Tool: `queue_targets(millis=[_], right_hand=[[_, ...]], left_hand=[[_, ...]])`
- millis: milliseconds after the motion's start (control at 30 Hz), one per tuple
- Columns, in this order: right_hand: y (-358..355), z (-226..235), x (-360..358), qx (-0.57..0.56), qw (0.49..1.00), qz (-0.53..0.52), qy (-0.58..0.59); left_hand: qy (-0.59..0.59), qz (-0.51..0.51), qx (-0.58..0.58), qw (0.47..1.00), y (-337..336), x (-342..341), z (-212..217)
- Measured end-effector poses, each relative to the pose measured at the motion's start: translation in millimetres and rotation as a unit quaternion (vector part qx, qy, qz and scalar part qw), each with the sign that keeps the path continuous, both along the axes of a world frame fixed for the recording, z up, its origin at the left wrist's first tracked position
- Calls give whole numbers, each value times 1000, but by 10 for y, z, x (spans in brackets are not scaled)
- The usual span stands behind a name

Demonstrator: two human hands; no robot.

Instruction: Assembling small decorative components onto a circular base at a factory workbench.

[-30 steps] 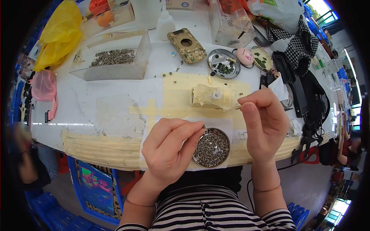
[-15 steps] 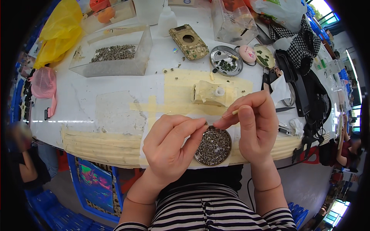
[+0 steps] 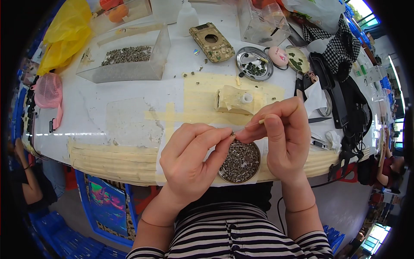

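Location: the small grey-green part (image 3: 233, 133) is raised above the surface (image 3: 95, 116), about midway along the near edge, over the far rim of the round dish (image 3: 260, 162) that contains many small grey pieces (image 3: 237, 164). The tape-wrapped block (image 3: 235, 101) rests beyond it, toward the far edge.

State of fingers: the left hand (image 3: 189, 157) pinches the small part between the tips of thumb and forefinger. The right hand (image 3: 287, 142) is bent around a thin rod (image 3: 254, 124), which appears to be gripped near the thumb (the exact contact is hidden). One right fingertip lies just beside the small part; whether it touches cannot be told.

Handling: the small part is judged to be very light, stiff and easily dropped. Grip it by its outer sides, using fingertip pressure only. The thin rod is judged to be light, slender and liable to bend or snap; take hold of it at the pale, thicker end and leave the fine end unloaded.

Orientation: the long axis of the thin rod runs nearly parallel to the near edge, slanting slightly. Its pale end lies toward the right edge; its fine end points left and slightly nearward, toward the small part, whose own axis is too small to determine
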State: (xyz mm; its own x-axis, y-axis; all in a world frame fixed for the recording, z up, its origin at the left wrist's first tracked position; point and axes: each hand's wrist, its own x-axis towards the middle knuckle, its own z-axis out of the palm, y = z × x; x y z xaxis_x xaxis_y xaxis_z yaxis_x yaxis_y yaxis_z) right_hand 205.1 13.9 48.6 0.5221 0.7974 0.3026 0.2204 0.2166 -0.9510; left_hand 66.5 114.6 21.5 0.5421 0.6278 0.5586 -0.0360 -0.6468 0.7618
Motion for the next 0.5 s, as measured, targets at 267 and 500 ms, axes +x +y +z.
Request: queue_targets(millis=[267,500], right_hand=[[4,0,8,2,1000,5,1],[3,8,4,-3,1000,5,3]], left_hand=[[-5,-14,6,1000,16,-1,-21],[-6,-13,9,1000,16,-1,-21]])
